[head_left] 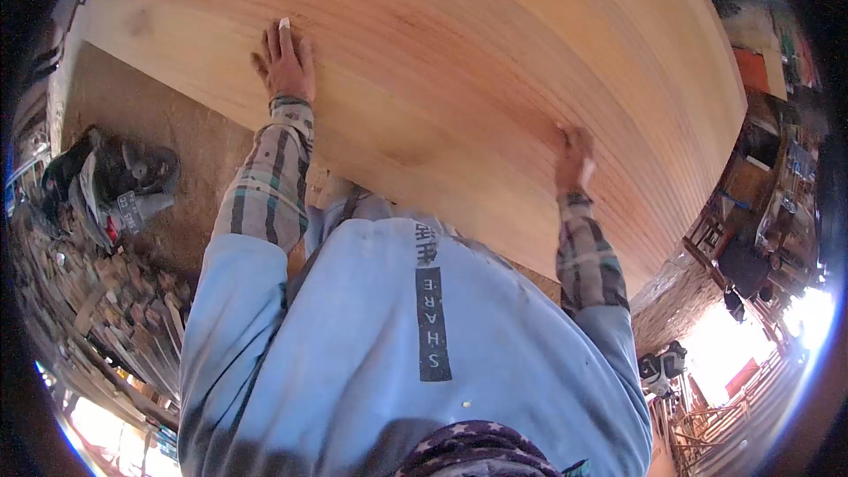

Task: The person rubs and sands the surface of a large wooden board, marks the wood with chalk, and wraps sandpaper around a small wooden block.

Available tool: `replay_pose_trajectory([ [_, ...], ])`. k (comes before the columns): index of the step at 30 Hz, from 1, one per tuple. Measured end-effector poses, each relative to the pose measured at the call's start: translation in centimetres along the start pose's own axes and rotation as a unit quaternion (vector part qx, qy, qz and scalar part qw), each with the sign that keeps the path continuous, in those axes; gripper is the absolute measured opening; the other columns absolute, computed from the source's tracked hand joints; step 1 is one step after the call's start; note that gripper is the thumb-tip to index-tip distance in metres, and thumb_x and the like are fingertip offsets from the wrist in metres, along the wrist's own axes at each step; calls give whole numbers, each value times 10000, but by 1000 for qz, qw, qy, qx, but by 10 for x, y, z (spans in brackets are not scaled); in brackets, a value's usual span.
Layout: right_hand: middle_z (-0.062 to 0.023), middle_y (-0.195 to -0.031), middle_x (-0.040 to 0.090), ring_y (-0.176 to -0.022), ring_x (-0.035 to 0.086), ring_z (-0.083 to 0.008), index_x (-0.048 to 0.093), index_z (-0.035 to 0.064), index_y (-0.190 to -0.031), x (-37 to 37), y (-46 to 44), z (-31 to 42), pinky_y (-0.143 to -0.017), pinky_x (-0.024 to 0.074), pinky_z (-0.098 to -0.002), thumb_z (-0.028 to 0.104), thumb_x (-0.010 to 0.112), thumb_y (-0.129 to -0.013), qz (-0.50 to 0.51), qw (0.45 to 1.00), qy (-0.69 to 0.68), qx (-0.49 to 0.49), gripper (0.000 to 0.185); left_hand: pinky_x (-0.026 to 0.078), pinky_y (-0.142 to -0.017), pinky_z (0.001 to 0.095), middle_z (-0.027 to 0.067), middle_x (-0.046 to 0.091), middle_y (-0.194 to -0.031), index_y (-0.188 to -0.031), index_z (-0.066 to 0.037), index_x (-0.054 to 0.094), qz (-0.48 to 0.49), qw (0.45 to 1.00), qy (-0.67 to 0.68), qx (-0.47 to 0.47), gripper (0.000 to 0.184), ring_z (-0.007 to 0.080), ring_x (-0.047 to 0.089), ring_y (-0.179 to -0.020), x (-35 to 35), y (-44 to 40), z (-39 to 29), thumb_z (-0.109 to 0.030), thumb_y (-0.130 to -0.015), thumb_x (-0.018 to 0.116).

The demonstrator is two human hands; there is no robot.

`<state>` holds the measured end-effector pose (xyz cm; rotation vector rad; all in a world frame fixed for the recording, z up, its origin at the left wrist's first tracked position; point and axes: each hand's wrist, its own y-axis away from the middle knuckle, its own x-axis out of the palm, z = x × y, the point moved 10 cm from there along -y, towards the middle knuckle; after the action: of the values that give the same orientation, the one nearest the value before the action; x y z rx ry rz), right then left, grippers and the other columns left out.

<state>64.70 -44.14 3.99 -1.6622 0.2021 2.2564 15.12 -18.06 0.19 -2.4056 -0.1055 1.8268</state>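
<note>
A large wooden panel [459, 62] with pale and reddish grain spreads across the upper part of the view. On its left part rests my left hand [287, 64], fingers spread, with something white around one fingertip. Farther right, my right hand [575, 157] is on or just above the panel near its front edge. Motion blurs that hand, so its fingers and anything under them cannot be made out. Both forearms wear plaid cuffs below light blue sleeves.
A parked motorbike [119, 185] stands at the left, beyond the panel's edge. Below it lies a pile of wood pieces [115, 300]. Another motorbike [661, 369] is at the lower right. Wooden furniture and clutter [751, 185] line the right side.
</note>
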Motion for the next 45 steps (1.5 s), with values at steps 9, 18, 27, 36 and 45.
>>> replay_pose_trajectory([
  [9,-89,-1051,642,-1047,588,-308,677,150,-1093,109,-139,280,-907,462,-434,284,570,-927,-45,970,-120,-207,239,45,-1185,528,135,232,-1578,-1507,-109,273,43,999,-3,-8,633,298,167,-1471,-5,1,-8,-491,-1005,331],
  [18,-148,-1055,644,-1006,605,-321,686,56,-1022,32,-48,68,-880,484,-389,232,604,-923,25,998,-50,4,217,84,-1184,495,109,286,-1557,-1502,-79,272,27,996,30,83,650,288,210,-1455,-11,-63,95,-460,-996,415],
  [27,-98,-1122,656,-1057,608,-298,684,152,-1076,156,-135,267,-905,492,-411,245,610,-911,-64,984,-94,-134,204,67,-1173,545,97,250,-1579,-1512,-92,251,-22,994,-63,-85,683,281,178,-1469,-19,-128,185,-490,-982,415],
  [36,-103,-1361,543,-1287,472,-306,534,122,-1339,242,-206,421,-1099,358,-411,179,534,-921,102,969,-24,-224,422,36,-1179,539,95,240,-1583,-1522,-116,236,-3,996,19,-91,697,279,152,-1478,-36,-125,167,-508,-975,419],
  [45,-131,-1010,643,-995,582,-329,698,88,-1016,102,-108,215,-887,452,-439,288,612,-925,23,999,29,19,235,33,-1162,585,128,229,-1581,-1515,-150,265,13,997,6,-69,634,317,151,-1473,-28,-124,167,-480,-990,397],
])
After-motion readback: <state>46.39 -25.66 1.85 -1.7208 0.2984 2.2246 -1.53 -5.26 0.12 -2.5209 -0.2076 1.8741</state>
